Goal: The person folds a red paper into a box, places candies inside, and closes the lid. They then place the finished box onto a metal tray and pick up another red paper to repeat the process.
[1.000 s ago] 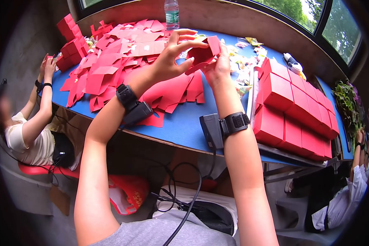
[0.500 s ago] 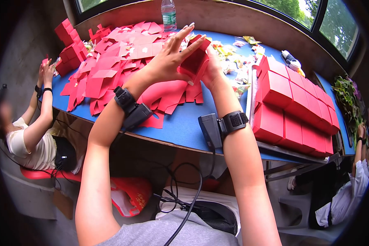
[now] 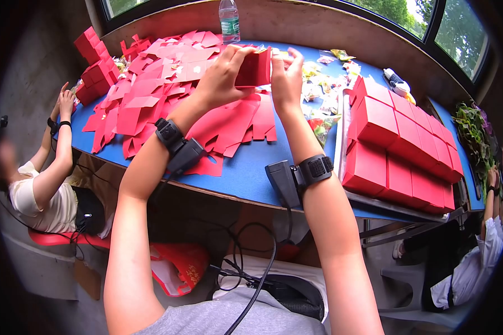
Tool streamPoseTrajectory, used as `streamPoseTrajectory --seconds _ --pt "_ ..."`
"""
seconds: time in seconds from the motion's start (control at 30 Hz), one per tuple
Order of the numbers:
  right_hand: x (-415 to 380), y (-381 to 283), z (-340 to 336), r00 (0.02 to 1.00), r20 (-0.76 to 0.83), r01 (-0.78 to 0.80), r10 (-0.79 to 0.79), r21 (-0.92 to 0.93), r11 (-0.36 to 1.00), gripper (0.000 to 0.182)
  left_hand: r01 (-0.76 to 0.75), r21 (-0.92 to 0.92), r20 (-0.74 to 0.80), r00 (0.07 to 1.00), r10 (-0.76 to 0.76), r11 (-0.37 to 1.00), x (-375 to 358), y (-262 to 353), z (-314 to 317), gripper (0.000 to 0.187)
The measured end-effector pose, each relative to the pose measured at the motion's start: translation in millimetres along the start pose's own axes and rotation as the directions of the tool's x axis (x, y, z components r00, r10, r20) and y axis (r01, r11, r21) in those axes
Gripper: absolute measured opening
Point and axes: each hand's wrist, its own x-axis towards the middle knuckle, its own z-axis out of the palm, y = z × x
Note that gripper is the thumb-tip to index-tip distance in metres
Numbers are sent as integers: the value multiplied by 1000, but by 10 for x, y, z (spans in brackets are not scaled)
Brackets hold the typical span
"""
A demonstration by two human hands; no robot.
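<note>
Above the blue table, my left hand grasps a red box; my right hand is beside it, gripping or not I can't tell. Right, a tray holds stacked boxes.

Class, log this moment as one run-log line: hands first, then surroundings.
left hand: holding red box; right hand: at box's right edge, contact unclear; left side: loose red card pieces; right side: stacked red boxes
</note>
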Motion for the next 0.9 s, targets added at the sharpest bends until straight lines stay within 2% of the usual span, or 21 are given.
streamPoseTrajectory --seconds 0.03,0.07,0.13,0.2,0.23,0.27,0.33,0.37,0.4,0.43,0.47,0.5,0.57,0.6,0.63,0.67,0.73,0.77,0.87,0.9 --pt "-28 -86 -9 927 -98 325 -363 -275 905 44 30 73 -5 1000 -30 997 -1 -28 -5 77" --pt "-56 -174 -13 723 -86 543 -686 -544 640 48 59 146 -12 998 -58 988 1 -44 -11 73" --pt "-129 -370 55 564 86 725 -821 -528 443 36 86 169 -23 996 -83 982 -14 -107 9 69" --pt "-252 -404 156 477 303 812 -825 -512 281 28 30 262 -95 995 -6 965 -42 -212 59 67" --pt "-292 -399 220 464 342 832 -817 -484 270 22 -21 233 -96 994 44 972 -61 -197 31 64" --pt "-298 -363 242 476 394 835 -787 -485 262 32 -22 236 -94 995 45 972 -52 -203 32 64" --pt "-257 -263 234 581 410 773 -703 -549 319 51 -4 27 -152 988 8 1000 -16 -185 34 71" --pt "-238 -207 225 582 409 772 -703 -551 318 51 -8 115 -182 983 29 993 3 -181 30 80" --pt "-228 -168 213 703 349 690 -619 -547 474 59 -10 112 -182 983 30 994 8 -176 24 80" --pt "-209 -130 191 808 291 582 -513 -533 614 67 65 -13 -183 981 -66 998 3 -176 18 84" --pt "-172 -100 160 870 283 491 -403 -431 757 73 139 -139 -170 972 -162 980 -2 -172 17 87" --pt "-140 -81 142 900 265 429 -347 -385 817 77 138 -144 -165 973 -162 980 -1 -167 18 87" --pt "-122 -26 108 926 246 358 -286 -336 871 81 243 -347 -26 963 -268 906 16 -171 10 90" --pt "-140 -35 94 955 256 175 -147 -87 981 82 300 -436 51 950 -309 849 18 -178 5 91" --pt "-148 -49 78 953 302 -36 -16 163 986 82 307 -481 104 950 -295 821 12 -199 8 91" --pt "-152 -66 51 953 301 -35 -16 163 986 82 306 -482 104 950 -293 821 10 -209 6 91" --pt "-167 -176 -11 891 444 -259 98 319 912 77 378 -647 259 926 -275 662 12 -209 4 91" --pt "-127 -77 4 893 439 -283 101 374 883 70 374 -656 293 927 -235 656 3 -239 8 88" --pt "-73 15 -8 861 501 -322 85 409 854 71 399 -710 333 916 -222 581 24 -107 -28 85" --pt "-75 34 5 889 450 -288 79 418 861 73 441 -717 374 897 -236 539 40 -51 -70 83"
